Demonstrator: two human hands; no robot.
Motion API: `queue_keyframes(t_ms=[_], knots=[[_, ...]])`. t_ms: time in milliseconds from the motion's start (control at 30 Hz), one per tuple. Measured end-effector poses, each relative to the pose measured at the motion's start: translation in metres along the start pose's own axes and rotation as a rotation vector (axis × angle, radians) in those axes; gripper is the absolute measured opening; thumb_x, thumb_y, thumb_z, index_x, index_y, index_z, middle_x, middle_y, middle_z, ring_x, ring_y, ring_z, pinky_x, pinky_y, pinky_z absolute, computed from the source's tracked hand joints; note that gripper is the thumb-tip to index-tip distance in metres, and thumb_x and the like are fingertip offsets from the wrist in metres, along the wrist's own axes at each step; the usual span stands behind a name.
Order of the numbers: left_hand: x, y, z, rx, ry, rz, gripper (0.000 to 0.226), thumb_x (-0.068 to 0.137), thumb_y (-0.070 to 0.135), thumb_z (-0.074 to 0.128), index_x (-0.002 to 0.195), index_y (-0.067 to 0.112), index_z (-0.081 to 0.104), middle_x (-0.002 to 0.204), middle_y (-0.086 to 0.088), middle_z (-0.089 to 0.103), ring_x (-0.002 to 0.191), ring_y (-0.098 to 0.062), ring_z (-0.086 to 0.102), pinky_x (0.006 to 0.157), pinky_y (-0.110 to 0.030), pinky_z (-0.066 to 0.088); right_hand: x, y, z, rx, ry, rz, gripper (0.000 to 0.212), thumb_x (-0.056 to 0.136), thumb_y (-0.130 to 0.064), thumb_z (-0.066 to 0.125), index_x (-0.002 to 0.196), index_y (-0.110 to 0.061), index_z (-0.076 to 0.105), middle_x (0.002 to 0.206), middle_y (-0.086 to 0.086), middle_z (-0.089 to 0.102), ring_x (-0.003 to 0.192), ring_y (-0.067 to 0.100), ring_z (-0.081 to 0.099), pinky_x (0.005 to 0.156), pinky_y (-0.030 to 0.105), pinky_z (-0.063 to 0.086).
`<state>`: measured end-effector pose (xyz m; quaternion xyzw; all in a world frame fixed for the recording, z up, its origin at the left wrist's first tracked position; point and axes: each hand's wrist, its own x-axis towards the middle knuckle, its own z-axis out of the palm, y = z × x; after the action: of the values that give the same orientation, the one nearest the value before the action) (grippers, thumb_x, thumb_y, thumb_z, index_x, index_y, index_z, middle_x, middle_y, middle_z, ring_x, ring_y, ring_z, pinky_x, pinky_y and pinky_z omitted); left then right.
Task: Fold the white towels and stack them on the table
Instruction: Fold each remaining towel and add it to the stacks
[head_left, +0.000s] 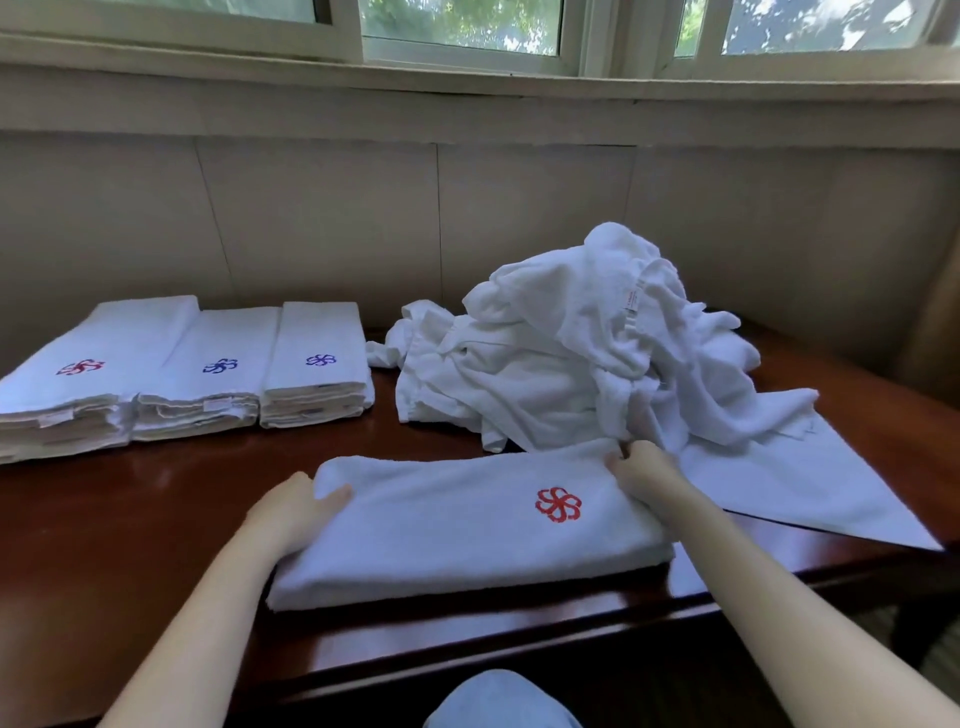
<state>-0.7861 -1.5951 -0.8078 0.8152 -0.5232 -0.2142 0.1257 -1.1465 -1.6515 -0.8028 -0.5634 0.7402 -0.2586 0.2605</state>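
Note:
A folded white towel with a red flower emblem lies lengthwise near the front of the dark wooden table. My left hand grips its left end, thumb on top. My right hand pinches its far right corner. Behind the towel rises a heap of unfolded white towels. Three stacks of folded towels stand at the back left: one with a red emblem and two with blue emblems.
A flat white cloth spreads from under the heap to the table's right edge. A panelled wall and windows run behind the table. My knee in light blue fabric shows below the front edge.

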Motion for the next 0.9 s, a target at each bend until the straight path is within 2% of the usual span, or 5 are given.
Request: queue_keyframes(t_ms=[300,433,500,667,900], knots=[[0.003,-0.014,-0.013,-0.329,-0.088,-0.013,0.039,0.096,0.04,0.051,0.098,0.002,0.058,0.092,-0.009,0.063,0.078,-0.023,0.058,0.065,-0.03,0.038,-0.003,-0.014,0.009,-0.187,-0.024,-0.016,0.02,0.098,-0.02,0.044,0.1,-0.005,0.058,0.096,0.009,0.059,0.097,0.03,0.055,0.072,0.028,0.039],[-0.016,-0.001,-0.008,0.13,0.295,0.108,0.061,0.093,0.05,0.049,0.14,0.012,0.038,0.137,-0.01,0.046,0.123,-0.03,0.046,0.095,-0.039,0.041,-0.031,-0.026,0.022,-0.675,0.451,-0.288,0.015,0.089,-0.013,0.06,0.101,-0.004,0.06,0.101,0.016,0.063,0.092,0.035,0.061,0.066,0.035,0.047],[-0.031,0.016,0.0,0.097,0.362,0.35,0.058,0.096,0.047,0.044,0.145,0.018,0.035,0.147,-0.005,0.038,0.134,-0.024,0.037,0.107,-0.037,0.032,-0.04,-0.033,0.038,-0.517,0.631,-0.63,0.014,0.081,-0.012,0.071,0.086,-0.001,0.065,0.083,0.018,0.065,0.077,0.037,0.063,0.064,0.04,0.051],[-0.034,0.028,0.029,0.419,-0.042,0.448,0.064,0.097,0.06,0.022,0.152,0.035,0.003,0.161,0.005,-0.005,0.148,-0.011,0.0,0.118,-0.04,0.003,-0.035,-0.034,0.07,-0.549,-0.173,-0.557,0.055,0.099,-0.051,0.023,0.149,-0.029,0.024,0.159,0.0,0.017,0.147,0.019,0.01,0.118,0.043,0.006],[-0.019,-0.008,0.004,0.149,-0.068,0.137,0.065,0.095,0.062,0.028,0.151,0.041,0.003,0.161,-0.005,0.002,0.147,-0.026,0.009,0.118,-0.044,0.014,-0.011,-0.021,0.055,-0.541,-0.242,-0.545,0.052,0.101,-0.05,0.019,0.15,-0.034,0.021,0.159,-0.006,0.015,0.146,0.011,0.009,0.117,0.04,-0.001]])
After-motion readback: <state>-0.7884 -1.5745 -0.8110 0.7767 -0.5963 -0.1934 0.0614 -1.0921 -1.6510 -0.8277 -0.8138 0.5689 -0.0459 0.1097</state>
